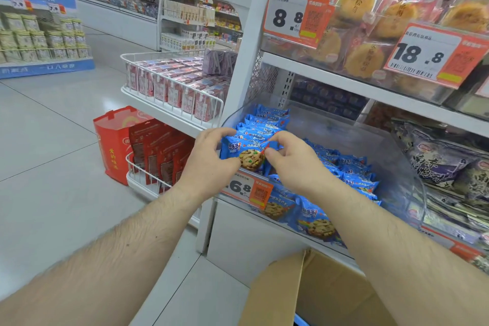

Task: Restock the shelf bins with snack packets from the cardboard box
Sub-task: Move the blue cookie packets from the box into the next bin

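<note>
A blue cookie packet (247,152) stands upright at the front left of the clear plastic shelf bin (397,156). My left hand (211,159) grips its left edge and my right hand (293,161) pinches its top right corner. Behind it a row of several like blue packets (264,120) stands in the bin's left side, and more lie on the right (352,169). The open cardboard box (299,291) sits below at the bottom edge; its contents are mostly hidden.
An orange price tag (248,189) hangs on the bin's front. A bin of dark packets (444,164) adjoins on the right. Wrapped cakes (365,21) fill the shelf above. Left stand wire baskets of red cartons (174,87) and a red bag (116,145) on the tiled floor.
</note>
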`<state>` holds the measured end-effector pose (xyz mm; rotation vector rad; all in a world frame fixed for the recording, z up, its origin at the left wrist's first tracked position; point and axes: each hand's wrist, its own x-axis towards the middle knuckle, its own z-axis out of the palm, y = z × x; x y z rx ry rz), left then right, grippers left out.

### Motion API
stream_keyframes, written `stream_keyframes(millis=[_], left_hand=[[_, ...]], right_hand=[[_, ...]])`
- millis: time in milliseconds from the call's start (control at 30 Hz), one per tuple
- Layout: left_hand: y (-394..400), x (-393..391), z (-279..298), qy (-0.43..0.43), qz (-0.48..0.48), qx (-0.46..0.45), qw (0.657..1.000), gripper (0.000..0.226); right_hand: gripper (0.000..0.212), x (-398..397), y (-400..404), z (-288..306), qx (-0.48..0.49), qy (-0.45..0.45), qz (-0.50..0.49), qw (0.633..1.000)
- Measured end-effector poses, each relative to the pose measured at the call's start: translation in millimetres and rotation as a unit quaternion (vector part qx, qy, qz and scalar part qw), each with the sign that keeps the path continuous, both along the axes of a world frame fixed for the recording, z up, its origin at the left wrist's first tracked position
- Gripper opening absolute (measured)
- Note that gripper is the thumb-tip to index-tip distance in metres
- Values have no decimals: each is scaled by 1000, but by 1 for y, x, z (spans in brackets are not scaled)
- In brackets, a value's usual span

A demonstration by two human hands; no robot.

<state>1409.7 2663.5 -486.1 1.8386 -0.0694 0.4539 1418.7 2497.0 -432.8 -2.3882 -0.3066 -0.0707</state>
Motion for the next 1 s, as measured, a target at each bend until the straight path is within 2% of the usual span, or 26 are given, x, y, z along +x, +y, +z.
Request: stream_keyframes(millis=[67,133,300,433,533,633,833,1000], left_hand=[[1,0,0,14,1,-10,1000,59],[1,-3,2,3,15,24,1000,58],[-6,-7,6,-58,101,191,975,58],[-13,-4,5,-119,141,298,937,46],[-18,0,3,-134,119,307,935,43],[-19,1,1,-110,91,272,952,42],[-17,0,3,-98,88,263,956,38],[-20,0,1,-89,100,276,952,33]], right_hand=[[16,5,-6,3,66,15,-25,997],[20,4,-12,6,149,38,-64,986],[19,1,-31,10,378,178,-102,903],[35,4,-30,9,451,250,-116,849],[40,7,-22,11,470,294,-110,825],[41,12,-10,10,459,323,-96,822],[43,19,-6,7,437,329,-69,834],[35,17,-38,2,412,247,-132,867]])
